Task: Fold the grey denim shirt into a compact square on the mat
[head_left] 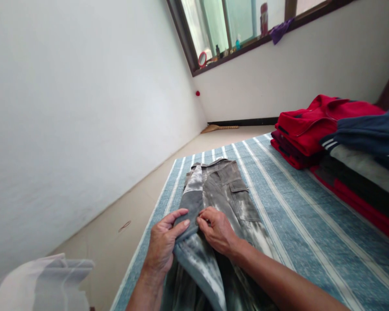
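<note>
The cargo trousers (227, 190) are of thick woven cloth, grey with pale washed-out patches, matt and a little rough, with stitched pocket flaps. The folded part pinched by the left hand (164, 246) and the right hand (218, 230) shows a smoother, lighter inside. The bed sheet (298, 216) under them is a matt cotton-like cloth, blue-green with white stripes, with a fine grainy weave. The stack of folded clothes (340, 142) looks soft: red and navy knit cloth, matt, some with a thicker fleece-like look. The wall (68, 121) is painted plaster, matt and slightly uneven. The floor (123, 216) is smooth and pale, with a dull shine. The window frame (188, 52) looks like dark wood.
</note>
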`<action>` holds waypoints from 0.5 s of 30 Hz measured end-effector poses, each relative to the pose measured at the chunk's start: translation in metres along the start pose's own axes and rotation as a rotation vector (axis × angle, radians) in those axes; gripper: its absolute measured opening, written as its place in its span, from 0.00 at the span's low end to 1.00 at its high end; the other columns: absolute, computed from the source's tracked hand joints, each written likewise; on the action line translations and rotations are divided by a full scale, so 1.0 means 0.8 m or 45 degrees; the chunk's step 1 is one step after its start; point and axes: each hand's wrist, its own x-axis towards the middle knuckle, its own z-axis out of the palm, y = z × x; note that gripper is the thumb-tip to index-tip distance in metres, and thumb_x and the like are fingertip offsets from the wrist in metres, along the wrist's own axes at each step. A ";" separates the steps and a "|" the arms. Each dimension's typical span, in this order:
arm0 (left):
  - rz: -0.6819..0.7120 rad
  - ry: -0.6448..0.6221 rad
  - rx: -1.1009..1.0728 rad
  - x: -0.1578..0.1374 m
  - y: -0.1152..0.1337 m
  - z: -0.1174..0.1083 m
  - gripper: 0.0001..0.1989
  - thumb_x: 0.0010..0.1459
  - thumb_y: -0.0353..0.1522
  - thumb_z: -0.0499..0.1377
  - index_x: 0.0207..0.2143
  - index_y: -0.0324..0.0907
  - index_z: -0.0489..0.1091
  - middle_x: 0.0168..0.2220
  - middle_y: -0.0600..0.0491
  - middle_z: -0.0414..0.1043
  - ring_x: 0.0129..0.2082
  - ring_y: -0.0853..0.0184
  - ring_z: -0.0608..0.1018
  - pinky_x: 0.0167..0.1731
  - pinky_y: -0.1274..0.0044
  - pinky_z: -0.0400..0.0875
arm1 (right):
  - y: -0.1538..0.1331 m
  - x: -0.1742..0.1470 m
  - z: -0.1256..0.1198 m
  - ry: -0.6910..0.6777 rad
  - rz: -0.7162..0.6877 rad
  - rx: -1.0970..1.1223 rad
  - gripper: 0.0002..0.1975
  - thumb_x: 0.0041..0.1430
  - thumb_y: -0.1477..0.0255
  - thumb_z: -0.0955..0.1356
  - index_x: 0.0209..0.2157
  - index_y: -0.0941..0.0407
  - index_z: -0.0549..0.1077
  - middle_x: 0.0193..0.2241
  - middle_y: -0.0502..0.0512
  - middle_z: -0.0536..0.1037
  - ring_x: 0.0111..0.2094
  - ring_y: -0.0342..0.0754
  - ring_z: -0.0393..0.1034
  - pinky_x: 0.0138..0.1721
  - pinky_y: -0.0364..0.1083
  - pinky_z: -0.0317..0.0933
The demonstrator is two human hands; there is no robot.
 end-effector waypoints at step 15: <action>0.152 -0.290 0.593 0.019 0.023 0.102 0.18 0.38 0.24 0.59 0.36 0.36 0.78 0.30 0.50 0.79 0.29 0.64 0.78 0.28 0.78 0.70 | 0.002 -0.007 -0.033 0.061 0.768 1.365 0.24 0.38 0.78 0.66 0.42 0.55 0.73 0.27 0.46 0.76 0.23 0.40 0.66 0.26 0.40 0.57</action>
